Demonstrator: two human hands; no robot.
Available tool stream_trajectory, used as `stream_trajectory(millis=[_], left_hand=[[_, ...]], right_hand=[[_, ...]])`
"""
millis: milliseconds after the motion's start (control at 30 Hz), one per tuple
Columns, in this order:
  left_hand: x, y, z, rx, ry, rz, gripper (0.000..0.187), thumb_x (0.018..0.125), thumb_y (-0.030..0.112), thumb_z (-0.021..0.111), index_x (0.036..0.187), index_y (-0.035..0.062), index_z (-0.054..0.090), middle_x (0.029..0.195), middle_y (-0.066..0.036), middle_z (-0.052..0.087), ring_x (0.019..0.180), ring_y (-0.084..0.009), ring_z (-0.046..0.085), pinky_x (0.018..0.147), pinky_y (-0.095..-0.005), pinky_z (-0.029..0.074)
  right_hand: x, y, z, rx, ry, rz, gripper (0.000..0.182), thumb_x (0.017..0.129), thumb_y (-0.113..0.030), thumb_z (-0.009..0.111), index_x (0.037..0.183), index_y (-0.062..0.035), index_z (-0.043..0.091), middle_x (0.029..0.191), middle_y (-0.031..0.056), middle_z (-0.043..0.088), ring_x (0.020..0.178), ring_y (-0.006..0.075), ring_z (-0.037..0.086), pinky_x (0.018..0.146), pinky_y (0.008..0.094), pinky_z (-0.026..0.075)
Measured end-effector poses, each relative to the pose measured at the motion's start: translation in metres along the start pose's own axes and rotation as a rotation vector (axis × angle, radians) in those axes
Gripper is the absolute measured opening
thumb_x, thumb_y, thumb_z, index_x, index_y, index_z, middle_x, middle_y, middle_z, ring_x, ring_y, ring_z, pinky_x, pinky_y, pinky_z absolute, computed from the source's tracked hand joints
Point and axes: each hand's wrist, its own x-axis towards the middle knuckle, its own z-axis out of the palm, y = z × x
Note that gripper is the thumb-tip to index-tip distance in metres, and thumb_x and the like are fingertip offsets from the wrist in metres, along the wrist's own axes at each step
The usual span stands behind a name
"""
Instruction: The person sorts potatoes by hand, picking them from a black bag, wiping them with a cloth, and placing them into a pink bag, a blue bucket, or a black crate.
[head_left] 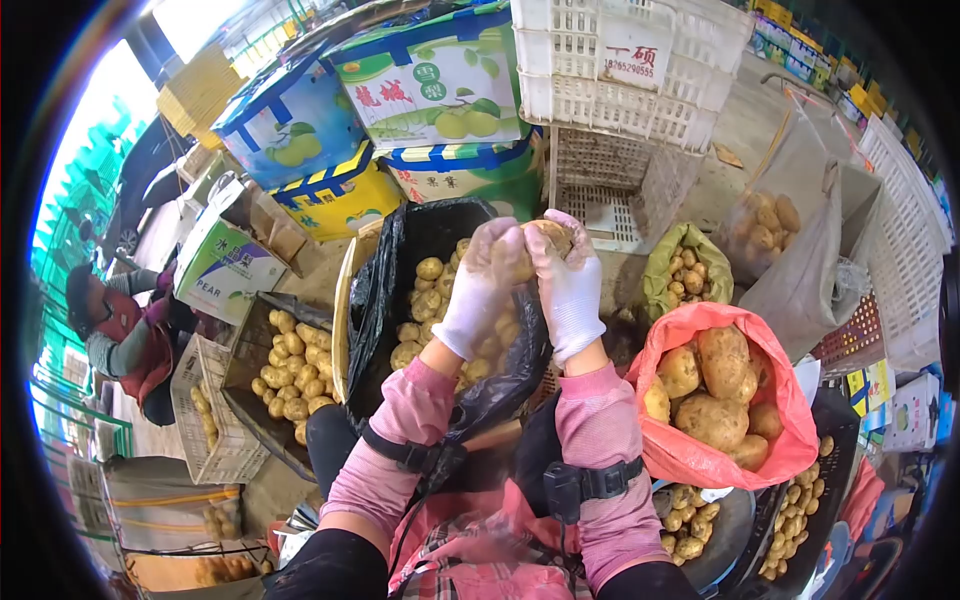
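My left hand point(482, 285) and my right hand point(566, 290), both in pale work gloves with soiled fingers, meet above a black-lined container point(385, 290). A potato point(550, 236) is held between them, partly covered by the gloves. The fingers of both hands are curled round it; those of the left are slightly blurred. Below, many potatoes point(430, 270) lie in the black plastic liner, partly hidden by my hands and forearms. Close to my right forearm stands a red bag point(655, 345) with large potatoes point(712, 420). Just beyond it is a green bag point(660, 255) of small potatoes.
Stacked fruit cartons point(430, 90) and white plastic crates point(620, 60) stand in front. On the left are a crate of potatoes point(295, 370) and another person point(120, 340) sitting. A basin point(735, 540) and a black tray point(835, 430) with small potatoes are at the lower right.
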Motion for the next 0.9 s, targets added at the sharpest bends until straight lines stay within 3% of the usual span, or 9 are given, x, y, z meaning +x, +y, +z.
stream_trajectory(millis=[167,267,400,533,600,700,767,833,900], left_hand=[[-0.007,0.007,0.005,-0.072,-0.059,-0.143,0.034,0.105,0.032,0.053,0.120,0.0023,0.060,0.107,-0.003,0.064,0.095,-0.0087,0.058,0.086,-0.0245,0.049],[0.000,-0.031,0.003,0.058,-0.106,0.108,0.036,0.098,0.028,0.065,0.120,0.0007,0.059,0.111,-0.004,0.063,0.095,-0.0089,0.059,0.080,-0.0240,0.051],[-0.012,0.027,0.010,-0.267,-0.095,-0.372,0.044,0.092,0.030,0.073,0.123,0.0020,0.059,0.115,-0.006,0.062,0.102,-0.0109,0.060,0.081,-0.0273,0.053],[-0.006,-0.001,0.004,-0.248,-0.113,-0.233,0.040,0.097,0.032,0.067,0.128,0.0097,0.056,0.112,-0.002,0.064,0.084,-0.0070,0.062,0.061,-0.0192,0.049],[-0.013,-0.004,0.004,-0.399,-0.054,-0.324,0.042,0.095,0.029,0.069,0.130,0.0100,0.054,0.116,-0.003,0.063,0.090,-0.0088,0.064,0.066,-0.0199,0.051],[-0.012,-0.013,-0.007,-0.294,-0.011,-0.069,0.047,0.091,0.019,0.074,0.131,0.0081,0.053,0.122,-0.004,0.062,0.103,-0.0121,0.063,0.080,-0.0250,0.055],[-0.011,-0.006,-0.010,-0.279,-0.043,-0.006,0.054,0.086,0.011,0.077,0.133,0.0036,0.051,0.125,-0.007,0.060,0.112,-0.0154,0.060,0.095,-0.0306,0.052],[-0.011,0.002,-0.011,-0.235,-0.088,0.020,0.054,0.087,0.007,0.074,0.134,0.0001,0.049,0.126,-0.010,0.059,0.115,-0.0141,0.059,0.098,-0.0307,0.051],[-0.009,-0.001,-0.011,0.491,0.032,0.330,0.050,0.083,0.009,0.077,0.128,0.0011,0.056,0.123,-0.014,0.062,0.117,-0.0243,0.059,0.102,-0.0371,0.047]], right_hand=[[0.000,0.001,-0.007,-0.205,0.056,-0.124,0.017,0.098,-0.011,0.064,0.109,0.0014,0.064,0.103,0.0069,0.067,0.090,0.0116,0.062,0.084,0.0268,0.049],[0.000,-0.007,-0.011,-0.195,0.141,-0.071,0.021,0.100,-0.016,0.060,0.108,0.0020,0.065,0.096,0.0066,0.068,0.088,0.0120,0.062,0.082,0.0271,0.049],[0.002,-0.004,-0.018,0.089,0.207,0.112,0.029,0.103,-0.023,0.053,0.110,0.0029,0.065,0.092,0.0065,0.067,0.085,0.0119,0.062,0.077,0.0268,0.049],[0.007,0.000,-0.017,0.172,0.275,0.098,0.033,0.103,-0.025,0.055,0.115,0.0048,0.062,0.087,0.0056,0.065,0.077,0.0079,0.060,0.067,0.0246,0.048],[0.006,-0.004,-0.020,-0.011,0.345,0.133,0.036,0.101,-0.025,0.057,0.121,0.0055,0.059,0.089,0.0071,0.065,0.078,0.0078,0.060,0.067,0.0251,0.048],[0.006,-0.018,-0.020,-0.315,0.364,0.179,0.044,0.099,-0.023,0.063,0.131,0.0048,0.052,0.101,0.0126,0.065,0.089,0.0163,0.063,0.083,0.0303,0.050],[0.018,0.034,-0.027,-0.399,0.308,-0.131,0.043,0.099,-0.023,0.063,0.131,0.0043,0.052,0.105,0.0142,0.065,0.094,0.0202,0.063,0.089,0.0320,0.049],[0.008,0.023,-0.022,-0.247,0.097,-0.032,0.038,0.100,-0.026,0.060,0.122,0.0047,0.059,0.106,0.0131,0.066,0.096,0.0203,0.063,0.089,0.0318,0.048],[0.003,0.020,-0.018,-0.338,-0.098,-0.196,0.036,0.101,-0.028,0.060,0.116,0.0048,0.063,0.106,0.0121,0.067,0.095,0.0188,0.063,0.087,0.0321,0.049]])
